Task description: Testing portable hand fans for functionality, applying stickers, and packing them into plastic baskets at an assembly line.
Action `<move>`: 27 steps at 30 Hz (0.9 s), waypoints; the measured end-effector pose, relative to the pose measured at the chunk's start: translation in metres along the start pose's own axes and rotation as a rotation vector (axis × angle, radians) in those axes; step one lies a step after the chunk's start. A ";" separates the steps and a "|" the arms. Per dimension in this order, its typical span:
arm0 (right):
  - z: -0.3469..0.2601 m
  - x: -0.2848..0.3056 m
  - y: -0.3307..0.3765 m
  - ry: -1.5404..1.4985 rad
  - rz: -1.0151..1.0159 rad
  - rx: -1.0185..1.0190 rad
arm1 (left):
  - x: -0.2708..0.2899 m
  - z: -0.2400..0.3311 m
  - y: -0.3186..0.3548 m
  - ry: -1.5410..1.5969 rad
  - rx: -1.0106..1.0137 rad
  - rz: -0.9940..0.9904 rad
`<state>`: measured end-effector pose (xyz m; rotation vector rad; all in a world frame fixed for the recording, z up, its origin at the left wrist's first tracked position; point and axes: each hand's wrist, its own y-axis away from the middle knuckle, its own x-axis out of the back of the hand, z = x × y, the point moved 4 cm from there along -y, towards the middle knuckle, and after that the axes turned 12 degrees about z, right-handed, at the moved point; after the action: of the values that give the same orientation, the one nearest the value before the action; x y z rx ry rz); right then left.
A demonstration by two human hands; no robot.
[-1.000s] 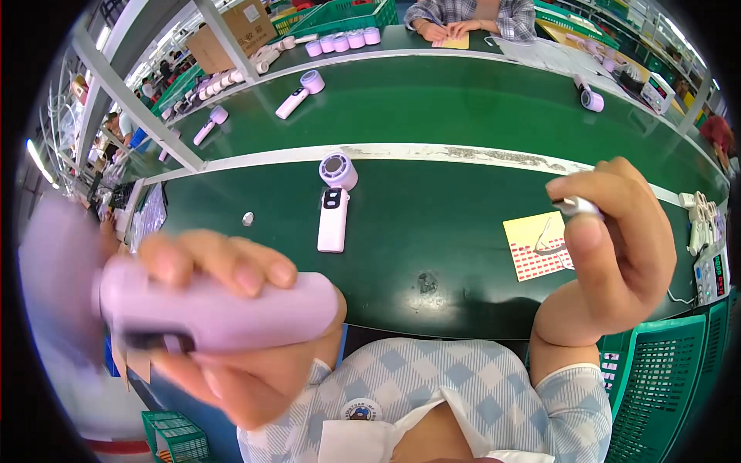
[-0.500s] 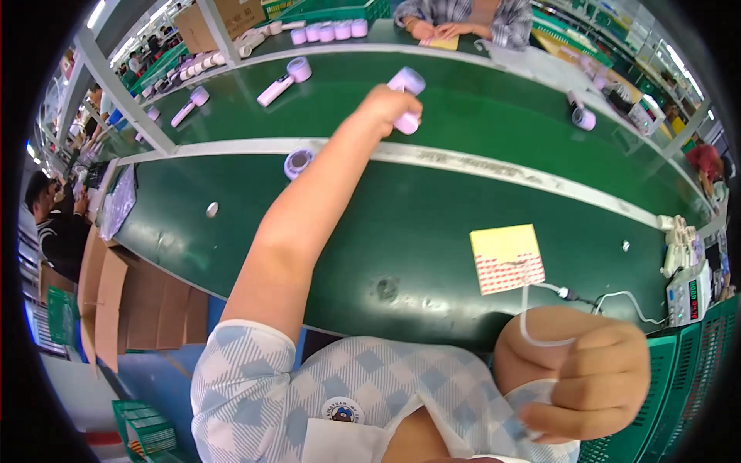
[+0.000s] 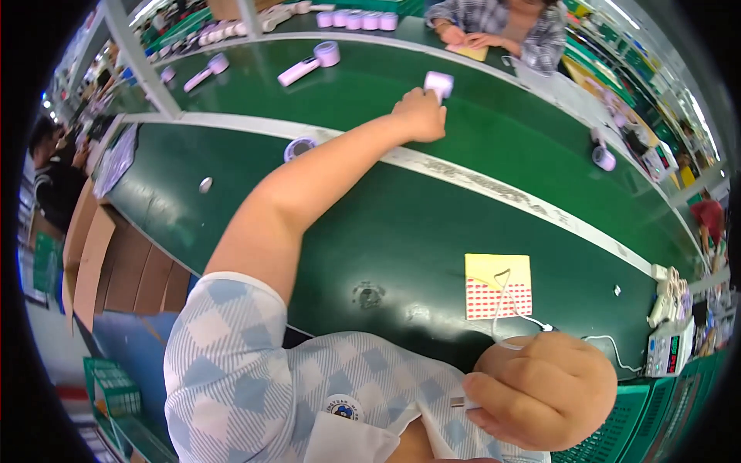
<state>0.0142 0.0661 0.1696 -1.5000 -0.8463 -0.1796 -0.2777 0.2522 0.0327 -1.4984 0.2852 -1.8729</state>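
My left hand is stretched far out over the white divider strip to the far green belt, its fingers closed around a lilac handheld fan that stands there. Close to my chest at the lower right, my right hand is a fist around a thin white cable. The cable loops up over a yellow sheet of small red stickers lying on the near green table. A second lilac fan lies partly hidden under my left forearm.
More lilac fans lie on the far belt, and a row of lilac parts lines the back. A person works across the belt; another person is at the left. A bench meter stands at right, cardboard boxes at left.
My left hand carried the lilac fan from close in front of me out to the far belt. My right hand dropped from the sticker sheet toward my chest.
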 end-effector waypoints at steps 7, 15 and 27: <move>0.007 -0.013 -0.012 -0.054 -0.229 -0.059 | 0.150 -0.046 0.135 -0.026 -0.228 0.561; 0.020 -0.077 -0.030 0.053 -0.572 -0.283 | 0.162 -0.094 0.192 0.209 0.752 -0.296; 0.033 -0.166 0.046 -0.283 -0.419 -0.429 | 0.127 -0.022 0.207 0.949 0.457 -0.322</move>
<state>-0.0889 0.0367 0.0307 -1.7529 -1.4148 -0.4913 -0.2268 0.0149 0.0046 -0.2893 0.0216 -2.5830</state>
